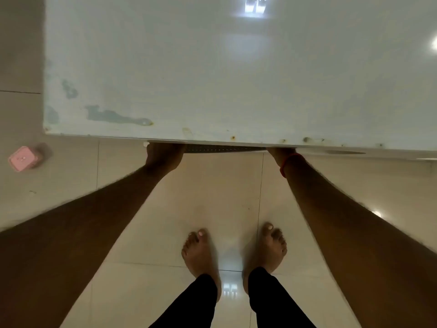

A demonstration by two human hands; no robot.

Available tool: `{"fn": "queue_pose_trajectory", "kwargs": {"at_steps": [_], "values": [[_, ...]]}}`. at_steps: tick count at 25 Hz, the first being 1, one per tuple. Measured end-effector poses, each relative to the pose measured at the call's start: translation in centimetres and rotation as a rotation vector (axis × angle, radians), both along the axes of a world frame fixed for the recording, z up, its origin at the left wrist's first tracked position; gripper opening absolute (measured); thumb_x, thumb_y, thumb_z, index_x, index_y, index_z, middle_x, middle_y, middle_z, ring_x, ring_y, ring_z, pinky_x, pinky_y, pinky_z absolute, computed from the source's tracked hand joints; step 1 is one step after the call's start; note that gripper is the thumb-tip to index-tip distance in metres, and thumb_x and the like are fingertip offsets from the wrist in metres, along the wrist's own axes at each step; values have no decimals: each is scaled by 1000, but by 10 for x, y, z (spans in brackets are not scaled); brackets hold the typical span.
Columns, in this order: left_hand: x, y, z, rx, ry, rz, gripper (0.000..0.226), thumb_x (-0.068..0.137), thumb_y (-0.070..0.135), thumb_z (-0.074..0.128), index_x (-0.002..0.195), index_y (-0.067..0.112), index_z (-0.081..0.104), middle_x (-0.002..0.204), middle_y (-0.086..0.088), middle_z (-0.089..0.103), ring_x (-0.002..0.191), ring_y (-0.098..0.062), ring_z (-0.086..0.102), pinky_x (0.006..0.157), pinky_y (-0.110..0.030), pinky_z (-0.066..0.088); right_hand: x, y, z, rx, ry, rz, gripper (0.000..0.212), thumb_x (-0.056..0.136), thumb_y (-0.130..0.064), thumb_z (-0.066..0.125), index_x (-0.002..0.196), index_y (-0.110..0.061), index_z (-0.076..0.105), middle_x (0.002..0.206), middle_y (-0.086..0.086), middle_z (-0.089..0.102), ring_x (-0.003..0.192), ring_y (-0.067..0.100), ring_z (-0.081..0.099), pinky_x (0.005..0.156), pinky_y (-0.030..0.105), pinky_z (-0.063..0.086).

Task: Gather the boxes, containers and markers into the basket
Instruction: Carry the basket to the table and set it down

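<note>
White desk (236, 74) fills the upper half of the frame, worn and stained along its near edge, and nothing I am meant to gather shows on it. The one task thing I can see is a pink container (22, 158) on the floor (224, 197) at the left edge of the frame, well apart from both arms. From that I judge the job unfinished: at least this piece is left to collect, and no boxes or markers show anywhere.

Both arms reach to the desk's near edge. My left grip (163, 153) goes under the edge with its fingers out of sight, so I cannot tell whether it is holding anything. My right grip (280, 151), above a red band (289, 162) on the wrist, is hidden almost entirely, and I cannot tell its state either.

Between the two runs a dark dotted strip (224, 148), tucked under the edge. It may be the basket's rim, but too little shows to say. My bare feet (198, 252) stand on the floor at lower centre. The whole picture is soft and a bit blurred.
</note>
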State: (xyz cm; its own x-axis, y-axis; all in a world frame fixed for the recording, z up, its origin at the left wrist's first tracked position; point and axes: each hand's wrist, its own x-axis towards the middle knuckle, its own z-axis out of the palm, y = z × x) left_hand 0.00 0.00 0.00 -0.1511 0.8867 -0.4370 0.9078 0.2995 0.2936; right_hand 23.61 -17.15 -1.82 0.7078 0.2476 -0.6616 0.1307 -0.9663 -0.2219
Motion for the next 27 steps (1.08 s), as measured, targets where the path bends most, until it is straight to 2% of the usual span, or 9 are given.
{"fn": "queue_pose_trajectory", "kwargs": {"at_steps": [2, 4, 11, 15, 16, 19, 21, 24, 27], "values": [[-24, -90, -39, -117, 115, -147, 39, 94, 13, 24, 128, 17, 41, 124, -19, 55, 115, -35, 54, 95, -45, 37, -31, -72, -16, -111, -107, 77, 24, 104, -13, 22, 116, -18, 2, 127, 26, 50, 116, 35, 50, 98, 45, 36], [-22, -163, -60, -391, 129, -1, 48, 97, 10, 12, 135, 20, 40, 131, -9, 49, 119, -25, 48, 99, -38, 33, -41, -78, -26, -120, -167, -51, 22, 103, -10, 20, 114, -18, 3, 123, 26, 53, 112, 37, 54, 95, 46, 40], [-3, -158, -48, -391, 163, 115, 50, 99, 10, 11, 139, 18, 39, 135, -10, 45, 123, -27, 45, 102, -40, 30, -51, -82, -22, -236, -115, 374, 26, 104, -17, 7, 127, -17, -5, 142, 16, 38, 128, 29, 40, 106, 40, 30], [1, -159, -28, -413, 159, 237, 50, 101, 9, 7, 142, 14, 37, 140, -14, 43, 127, -29, 42, 104, -42, 28, -18, -37, 6, -139, -226, 216, 43, 104, -16, 20, 147, -10, 23, 144, 19, 39, 129, 32, 42, 107, 41, 34], [7, -154, -24, -369, 173, 291, 51, 102, 10, 5, 143, 14, 35, 142, -14, 42, 128, -28, 41, 105, -42, 27, 2, -8, 21, -79, -182, 50, 42, 104, -19, 30, 143, -4, 31, 140, 22, 44, 127, 36, 46, 106, 45, 37], [11, -152, -1, -424, 199, -23, 49, 103, 12, 5, 146, 15, 30, 145, -11, 39, 131, -25, 40, 107, -40, 27, 9, 27, 57, 192, 160, -96, 50, 92, -38, 60, 123, 0, 50, 123, 20, 59, 112, 36, 58, 96, 46, 49], [6, -156, 18, -535, 151, -69, 46, 103, 12, 9, 146, 15, 29, 146, -9, 38, 132, -23, 38, 108, -38, 27, 1, 16, 75, 179, 169, -129, 50, 88, -42, 64, 118, -3, 52, 118, 17, 62, 107, 33, 61, 92, 43, 51], [-6, -149, 42, -520, -14, 189, 41, 101, 14, 26, 139, 12, 42, 144, -7, 45, 134, -20, 38, 110, -35, 27, -28, -25, 97, 186, 186, -153, 47, 88, -41, 64, 114, -4, 51, 113, 15, 64, 99, 31, 62, 83, 38, 52], [-33, -130, 92, -421, -74, 102, 45, 105, 40, 35, 131, 9, 53, 132, -17, 58, 123, -31, 54, 102, -43, 45, -31, -44, 124, 204, 194, -171, 42, 91, -41, 62, 110, -5, 50, 110, 13, 63, 99, 32, 62, 85, 44, 53]]}}
